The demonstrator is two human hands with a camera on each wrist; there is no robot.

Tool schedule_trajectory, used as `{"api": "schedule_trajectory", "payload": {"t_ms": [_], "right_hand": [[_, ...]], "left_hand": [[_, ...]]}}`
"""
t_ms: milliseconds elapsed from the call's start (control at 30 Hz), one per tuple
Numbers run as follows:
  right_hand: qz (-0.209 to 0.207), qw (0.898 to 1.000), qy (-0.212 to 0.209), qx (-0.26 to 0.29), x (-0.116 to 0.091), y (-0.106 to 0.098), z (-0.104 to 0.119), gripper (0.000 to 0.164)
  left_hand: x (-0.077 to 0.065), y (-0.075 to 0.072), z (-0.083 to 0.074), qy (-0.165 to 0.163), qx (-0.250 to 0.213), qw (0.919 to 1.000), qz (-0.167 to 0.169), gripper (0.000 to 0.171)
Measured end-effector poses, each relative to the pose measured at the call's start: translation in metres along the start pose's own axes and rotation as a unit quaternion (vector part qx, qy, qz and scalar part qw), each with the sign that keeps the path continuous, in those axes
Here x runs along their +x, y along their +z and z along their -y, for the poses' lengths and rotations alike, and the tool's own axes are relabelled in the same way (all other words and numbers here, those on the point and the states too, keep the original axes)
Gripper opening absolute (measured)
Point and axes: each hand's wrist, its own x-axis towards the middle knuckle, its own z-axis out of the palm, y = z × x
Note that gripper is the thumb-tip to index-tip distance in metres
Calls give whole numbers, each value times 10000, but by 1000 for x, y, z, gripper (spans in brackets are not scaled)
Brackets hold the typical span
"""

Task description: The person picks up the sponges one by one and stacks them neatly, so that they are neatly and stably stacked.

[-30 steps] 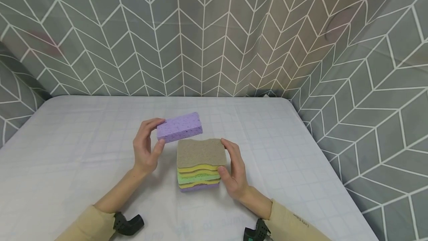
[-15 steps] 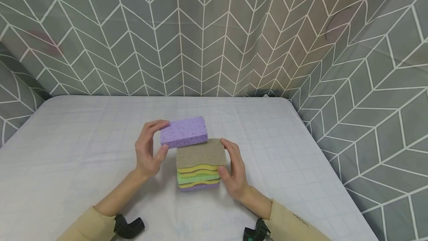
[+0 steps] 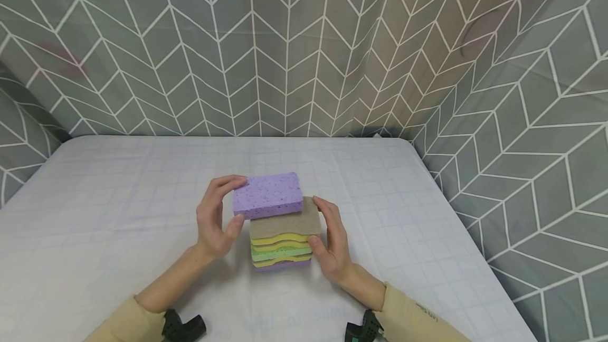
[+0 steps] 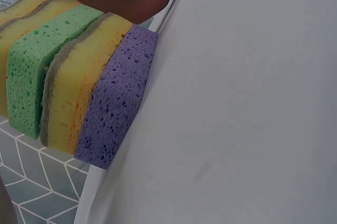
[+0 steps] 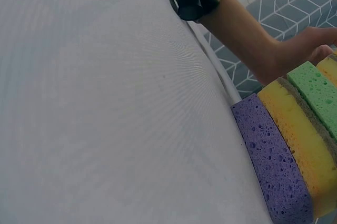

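Pinched by its left end between the thumb and fingers of my left hand (image 3: 215, 223) is a purple sponge (image 3: 268, 196). It sits over the back left part of a sponge stack (image 3: 292, 226); whether it touches the top cannot be told. The stack's top is a grey-beige scouring face on a yellow sponge. Below come more yellow layers, a green sponge (image 4: 34, 69) and, at the bottom on the table, another purple sponge (image 4: 118, 98). My right hand (image 3: 333, 247) holds the stack's upper right side, thumb in front and fingers behind.
A white cloth covers the table (image 3: 119, 189), which has rounded far corners. Behind it and to the right hangs a grey curtain (image 3: 285, 57) with white chevron lines. Black wrist devices (image 3: 184, 327) sit at both beige sleeves.
The left hand has brought the purple sponge right and toward me, from behind the stack to over its back left part. The right hand and the stack have stayed put.
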Motion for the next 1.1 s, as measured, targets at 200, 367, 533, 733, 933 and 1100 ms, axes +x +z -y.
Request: {"api": "schedule_trajectory", "payload": {"t_ms": [200,367,533,733,933,1100], "right_hand": [[45,10000,78,12,0,0,2,63],[61,10000,46,-38,1,0,2,62],[43,10000,79,-5,0,0,1,62],[57,9999,99,-18,1,0,1,62],[54,9999,131,-34,0,0,1,62],[23,9998,184,-10,-1,0,1,62]], "left_hand": [[0,4,-3,153,-118,9998,-44,52],[-2,8,-5,230,-171,9996,-32,56],[-3,12,-9,259,-234,9994,72,60],[-3,18,-15,380,-229,9989,151,60],[-4,20,-18,401,-267,9987,189,60],[-5,21,-18,350,-279,9987,240,60]]}}
